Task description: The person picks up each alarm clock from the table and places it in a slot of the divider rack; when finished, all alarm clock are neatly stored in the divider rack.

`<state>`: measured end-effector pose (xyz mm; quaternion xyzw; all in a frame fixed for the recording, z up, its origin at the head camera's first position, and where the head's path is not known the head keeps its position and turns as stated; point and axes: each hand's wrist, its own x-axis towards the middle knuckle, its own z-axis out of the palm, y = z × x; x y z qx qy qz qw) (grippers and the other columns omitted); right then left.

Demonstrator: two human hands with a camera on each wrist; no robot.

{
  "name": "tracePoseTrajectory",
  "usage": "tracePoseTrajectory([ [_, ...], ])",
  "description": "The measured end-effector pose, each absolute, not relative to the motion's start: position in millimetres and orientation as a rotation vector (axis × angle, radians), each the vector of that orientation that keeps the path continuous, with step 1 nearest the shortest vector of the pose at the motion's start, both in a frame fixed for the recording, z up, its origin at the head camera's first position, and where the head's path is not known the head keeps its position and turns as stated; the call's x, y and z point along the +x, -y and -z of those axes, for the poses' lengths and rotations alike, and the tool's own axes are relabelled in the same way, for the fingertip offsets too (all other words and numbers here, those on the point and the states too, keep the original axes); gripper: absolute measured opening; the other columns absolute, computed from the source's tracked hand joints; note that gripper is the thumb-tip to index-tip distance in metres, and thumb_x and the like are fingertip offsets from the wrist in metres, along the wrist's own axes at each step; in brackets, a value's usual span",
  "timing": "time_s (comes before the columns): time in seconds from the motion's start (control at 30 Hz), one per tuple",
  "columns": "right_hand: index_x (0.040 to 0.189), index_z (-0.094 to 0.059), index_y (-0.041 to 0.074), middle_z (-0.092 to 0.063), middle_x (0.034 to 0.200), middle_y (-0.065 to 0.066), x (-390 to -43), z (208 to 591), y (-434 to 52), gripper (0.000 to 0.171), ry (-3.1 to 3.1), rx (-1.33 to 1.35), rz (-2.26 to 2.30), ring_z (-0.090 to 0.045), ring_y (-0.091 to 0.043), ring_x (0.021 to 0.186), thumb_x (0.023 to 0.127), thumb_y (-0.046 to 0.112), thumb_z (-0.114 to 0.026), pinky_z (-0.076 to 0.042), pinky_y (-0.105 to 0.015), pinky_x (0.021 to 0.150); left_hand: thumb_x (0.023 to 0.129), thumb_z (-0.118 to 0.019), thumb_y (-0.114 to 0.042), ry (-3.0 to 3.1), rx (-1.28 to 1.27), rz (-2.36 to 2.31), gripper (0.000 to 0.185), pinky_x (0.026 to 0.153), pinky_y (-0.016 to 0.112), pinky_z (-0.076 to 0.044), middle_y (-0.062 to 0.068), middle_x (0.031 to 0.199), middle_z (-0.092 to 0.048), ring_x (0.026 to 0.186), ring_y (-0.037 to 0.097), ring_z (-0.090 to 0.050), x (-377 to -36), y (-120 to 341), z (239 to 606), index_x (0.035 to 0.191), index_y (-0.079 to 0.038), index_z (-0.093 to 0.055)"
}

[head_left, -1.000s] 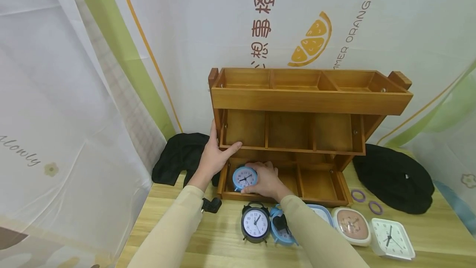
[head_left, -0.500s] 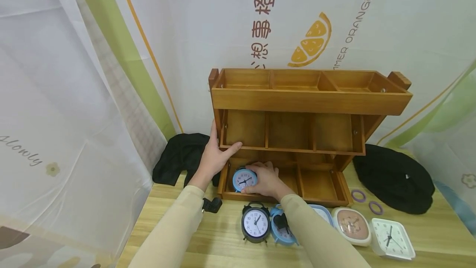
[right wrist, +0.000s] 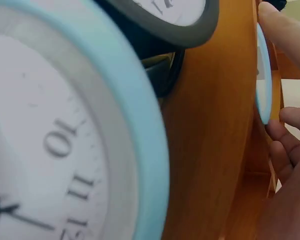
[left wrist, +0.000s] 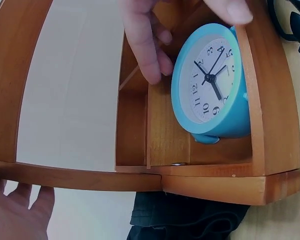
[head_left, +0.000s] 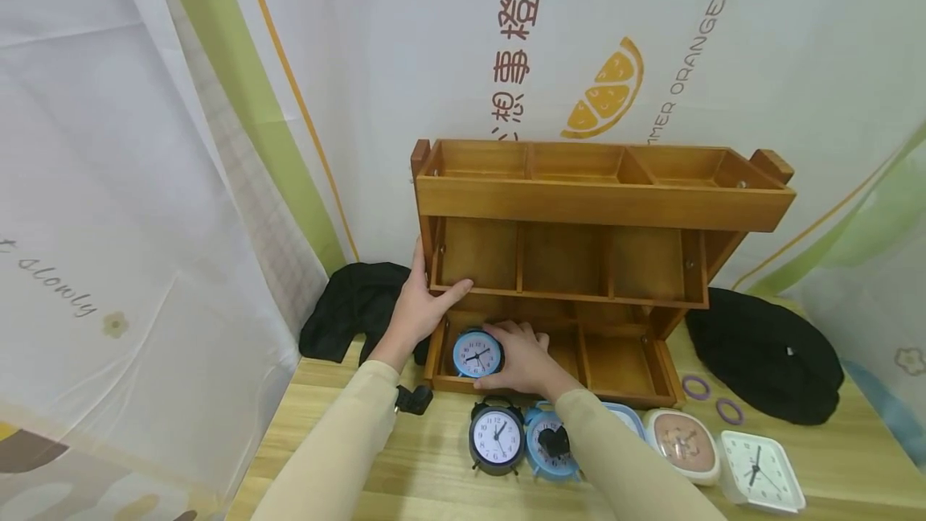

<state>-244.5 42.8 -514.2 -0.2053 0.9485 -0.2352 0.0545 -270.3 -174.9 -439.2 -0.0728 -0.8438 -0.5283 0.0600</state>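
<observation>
The wooden table [head_left: 405, 465] bears a tiered wooden organizer [head_left: 600, 207], five clocks, black cloths and two purple rings [head_left: 712, 398].

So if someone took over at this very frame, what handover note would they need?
Left hand: grips the left end of the wooden shelf rack, thumb on the middle tier's front edge.
Right hand: holds the small blue alarm clock in the bottom tier's left compartment.
Done: that clock sits in its compartment, face forward.
Left: release it; the black twin-bell clock, another blue clock, a pink-faced clock and a white square clock wait on the table. The other compartments look empty.
</observation>
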Motion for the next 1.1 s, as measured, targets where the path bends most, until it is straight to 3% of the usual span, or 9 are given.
tracePoseTrajectory([
  [0.2, 0.160, -0.046, 0.014, -0.042, 0.162, -0.013, -232.8, 511.9, -49.9, 0.105, -2.817, -0.687, 0.821, -0.039, -0.046, 0.143, 0.075, 0.055, -0.092, -0.025, -0.077, 0.103, 0.089, -0.075, -0.063, 2.568, -0.203, 1.598, 0.115, 0.120, 0.059, -0.030, -0.001, 0.173, -0.017, 0.155, 0.031, -0.028, -269.8, 175.4, 442.8, 0.163, -0.048, 0.012],
  [0.47, 0.161, -0.043, 0.014, -0.043, 0.160, -0.012, -210.9, 511.2, -58.6, 0.107, -2.783, -0.735, 0.891, -0.040, -0.040, 0.143, 0.075, 0.057, -0.091, -0.015, -0.073, 0.111, 0.090, -0.074, -0.062, 2.572, -0.213, 1.581, 0.115, 0.120, 0.061, -0.029, 0.001, 0.174, -0.016, 0.156, 0.033, -0.027, -271.2, 174.7, 443.8, 0.164, -0.045, 0.012],
  [0.7, 0.159, -0.046, 0.016, -0.045, 0.158, -0.010, -186.1, 511.8, -65.5, 0.107, -2.794, -0.821, 0.892, -0.043, -0.040, 0.139, 0.073, 0.063, -0.089, -0.018, -0.073, 0.106, 0.090, -0.075, -0.062, 2.574, -0.200, 1.576, 0.116, 0.120, 0.061, -0.029, 0.003, 0.174, -0.017, 0.156, 0.033, -0.027, -270.4, 174.1, 440.9, 0.165, -0.043, 0.011],
  [0.97, 0.156, -0.051, 0.017, -0.051, 0.154, -0.006, -148.3, 517.3, -77.1, 0.104, -2.846, -0.719, 0.984, -0.047, -0.035, 0.132, 0.070, 0.058, -0.093, -0.018, -0.071, 0.102, 0.089, -0.076, -0.061, 2.567, -0.172, 1.605, 0.117, 0.121, 0.061, -0.028, 0.002, 0.174, -0.016, 0.156, 0.033, -0.025, -268.9, 169.1, 439.3, 0.165, -0.044, 0.011],
  [1.1, 0.154, -0.054, 0.017, -0.053, 0.152, -0.007, -138.9, 519.4, -75.0, 0.104, -2.878, -0.722, 0.953, -0.048, -0.034, 0.131, 0.068, 0.063, -0.092, -0.018, -0.073, 0.102, 0.088, -0.076, -0.063, 2.563, -0.166, 1.600, 0.117, 0.121, 0.060, -0.028, 0.000, 0.174, -0.015, 0.157, 0.032, -0.025, -268.7, 170.9, 439.2, 0.165, -0.046, 0.011],
])
